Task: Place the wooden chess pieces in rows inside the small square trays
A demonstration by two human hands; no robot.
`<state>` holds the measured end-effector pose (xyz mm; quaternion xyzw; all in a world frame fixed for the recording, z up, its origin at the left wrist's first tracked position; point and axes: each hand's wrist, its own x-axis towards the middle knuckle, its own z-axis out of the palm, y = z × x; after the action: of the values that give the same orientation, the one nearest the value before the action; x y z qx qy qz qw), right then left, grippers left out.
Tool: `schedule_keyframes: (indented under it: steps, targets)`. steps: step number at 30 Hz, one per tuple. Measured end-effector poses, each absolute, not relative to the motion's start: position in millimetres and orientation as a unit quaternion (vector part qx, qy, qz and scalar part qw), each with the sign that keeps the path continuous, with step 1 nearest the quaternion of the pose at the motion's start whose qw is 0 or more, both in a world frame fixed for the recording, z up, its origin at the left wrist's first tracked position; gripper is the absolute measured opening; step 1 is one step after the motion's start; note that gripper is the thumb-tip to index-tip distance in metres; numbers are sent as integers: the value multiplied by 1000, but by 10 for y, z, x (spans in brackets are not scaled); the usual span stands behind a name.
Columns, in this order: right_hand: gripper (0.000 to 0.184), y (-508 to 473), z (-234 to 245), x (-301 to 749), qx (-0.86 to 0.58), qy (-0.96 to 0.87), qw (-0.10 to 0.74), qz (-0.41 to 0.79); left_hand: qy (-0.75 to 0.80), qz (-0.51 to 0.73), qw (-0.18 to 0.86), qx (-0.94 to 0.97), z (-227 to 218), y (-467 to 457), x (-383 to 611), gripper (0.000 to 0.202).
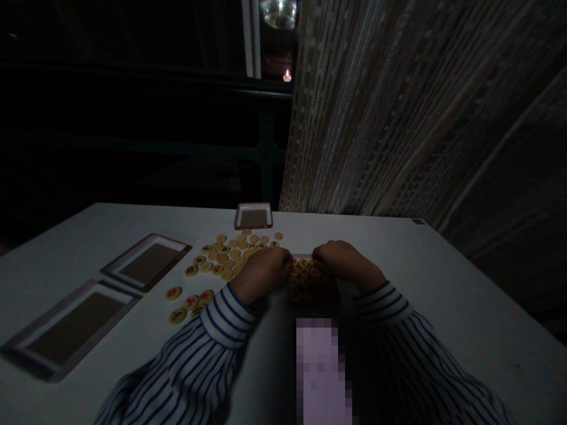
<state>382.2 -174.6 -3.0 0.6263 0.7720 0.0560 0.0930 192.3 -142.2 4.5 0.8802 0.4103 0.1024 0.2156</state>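
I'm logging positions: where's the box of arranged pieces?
In the head view, the box is just right of centre, between the left hand and right hand.

Dim throughout, nearly black at upper left. A pale round glow [279, 14] and a small light [287, 75] shine at top centre. Shadow greys the table [390, 254], deepest between the sleeves [208, 354]; pixelation hides a pink patch [319, 372].
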Motion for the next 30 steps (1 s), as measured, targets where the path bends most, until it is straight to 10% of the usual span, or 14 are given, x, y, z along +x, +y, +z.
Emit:
schedule_keyframes:
  steps: [30]
  targets:
    - [27, -1734, -33, 3832, 622, 775, 104, 41, 390, 71, 144, 907, 24, -1410, 1913, 28]
